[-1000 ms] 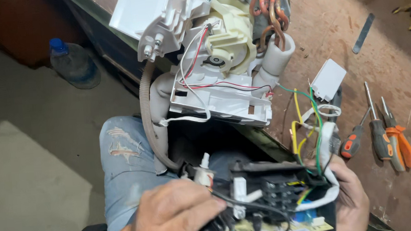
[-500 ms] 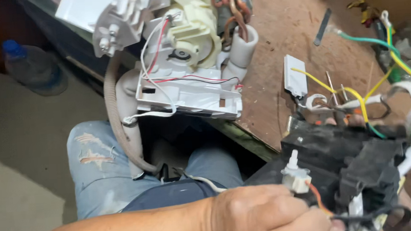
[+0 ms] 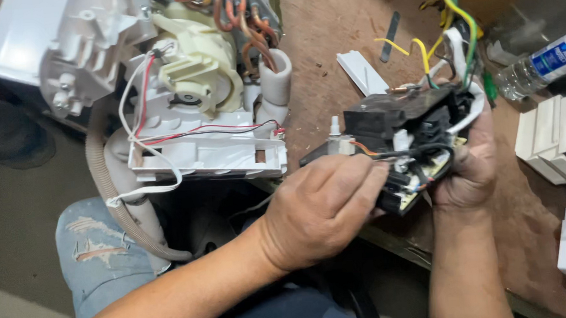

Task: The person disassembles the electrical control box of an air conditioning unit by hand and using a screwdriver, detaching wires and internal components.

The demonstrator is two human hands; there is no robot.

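Brown worktop [image 3: 327, 25] fills the upper right of the head view; surface dusty. Large white plastic appliance assembly [image 3: 181, 106] lies over the worktop's near-left edge, with a cream pump housing [image 3: 199, 72], red and white leads, and a ribbed grey hose [image 3: 112, 195] looping down off the edge toward the person's knee in torn blue jeans [image 3: 96, 255]. Black electrical module [image 3: 405, 122], with circuit board edge and small white connector at its left end, is held above the worktop's near edge, between both hands. Right hand [image 3: 470, 167] wraps the module's right side from below, fingers closed round it, a white cable passing over the thumb. Left hand [image 3: 322, 209] is closed on the module's lower left, fingertips pinching at black wires there; exact wire gripped cannot be told. Yellow and green wires [image 3: 454, 11] run from the module toward the far edge. Clear plastic bottle [image 3: 542, 64] lies near the right edge, white ribbed plastic pieces [image 3: 560, 139] just below it. White flat part [image 3: 363, 72] rests mid-worktop.
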